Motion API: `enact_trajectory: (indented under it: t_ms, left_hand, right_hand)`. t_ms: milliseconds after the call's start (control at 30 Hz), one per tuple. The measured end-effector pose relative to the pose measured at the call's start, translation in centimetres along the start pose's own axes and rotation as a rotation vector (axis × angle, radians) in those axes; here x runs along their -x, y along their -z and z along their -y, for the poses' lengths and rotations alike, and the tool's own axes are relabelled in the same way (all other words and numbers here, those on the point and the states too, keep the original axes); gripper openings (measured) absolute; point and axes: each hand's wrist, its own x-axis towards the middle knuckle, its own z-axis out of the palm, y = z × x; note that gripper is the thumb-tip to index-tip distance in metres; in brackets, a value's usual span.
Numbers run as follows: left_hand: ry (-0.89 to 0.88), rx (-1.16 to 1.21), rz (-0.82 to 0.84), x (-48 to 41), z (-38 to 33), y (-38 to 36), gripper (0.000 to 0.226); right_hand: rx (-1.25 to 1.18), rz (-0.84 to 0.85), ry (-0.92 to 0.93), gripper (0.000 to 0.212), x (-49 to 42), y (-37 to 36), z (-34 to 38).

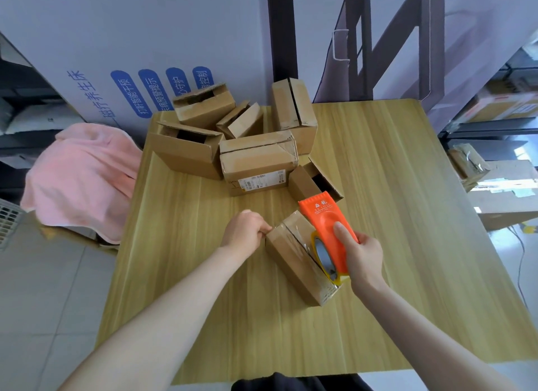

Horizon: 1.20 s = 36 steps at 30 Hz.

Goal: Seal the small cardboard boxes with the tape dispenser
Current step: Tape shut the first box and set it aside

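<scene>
A light wooden table (393, 216) fills the middle of the frame. A heap of small cardboard boxes (241, 137) sits at its upper centre, several with flaps open. Lower, near the centre, one small box (294, 259) lies between the two hands. The orange tape dispenser (329, 233) rests on the box's top, clear tape running along the seam. The right hand (361, 254) is wrapped closed around the dispenser. The left hand (244, 233), curled nearly to a fist, pinches the box's upper-left end.
</scene>
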Motion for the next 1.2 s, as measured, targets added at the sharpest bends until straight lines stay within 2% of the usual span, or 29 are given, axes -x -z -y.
enact_trajectory:
  t_ms: [167,300,367,500,700,800,867,967,1033,1100,1133,1200]
  left_hand:
    - [0.24,0.215,-0.073,1.1,-1.2,-1.3,0.033]
    - [0.31,0.361,-0.037,1.0,-2.9,-1.8,0.04]
    - [0.31,0.36,0.021,0.4,-3.5,-2.0,0.043]
    - [0.33,0.19,0.1,-0.2,-4.0,-2.4,0.048]
    - [0.505,0.361,-0.029,0.6,-4.0,-3.4,0.044]
    - [0.514,0.361,-0.026,2.9,-3.7,-4.0,0.048]
    - [0.464,0.229,0.024,3.8,-3.6,-3.9,0.058]
    - [0.119,-0.102,-0.027,2.4,-4.4,-3.7,0.081]
    - [-0.096,-0.098,0.002,0.4,-5.9,-3.4,0.072]
    - [-0.244,-0.057,0.183,-1.1,-7.2,-3.4,0.047]
    - [-0.301,-0.106,0.263,-1.3,-7.7,-3.6,0.037]
    - [-0.326,-0.251,0.31,-1.1,-7.7,-3.8,0.038]
  right_hand:
    - [0.007,-0.001,0.007,0.04,0.1,-0.1,0.1]
    - [0.038,-0.015,0.01,0.041,-0.1,-0.1,-0.1]
    - [0.053,-0.021,0.006,0.041,-0.3,-0.1,-0.2]
    - [0.073,0.013,-0.002,0.048,-0.1,-0.2,-0.1]
    - [0.14,0.006,0.036,0.059,0.6,-0.7,0.0]
    - [0.121,-0.001,0.029,0.057,0.2,-0.9,0.2]
    - [0.088,-0.008,0.027,0.05,-0.1,-0.9,0.7]
    - [-0.08,-0.049,0.001,0.042,-0.3,-0.2,1.1]
    - [-0.173,-0.109,0.004,0.041,-0.5,0.7,1.6]
    - [-0.187,-0.135,0.013,0.04,-0.9,1.6,2.3]
    - [-0.179,-0.122,0.021,0.04,-1.0,1.9,2.6]
    - [-0.169,-0.07,0.049,0.044,-1.1,2.4,3.1]
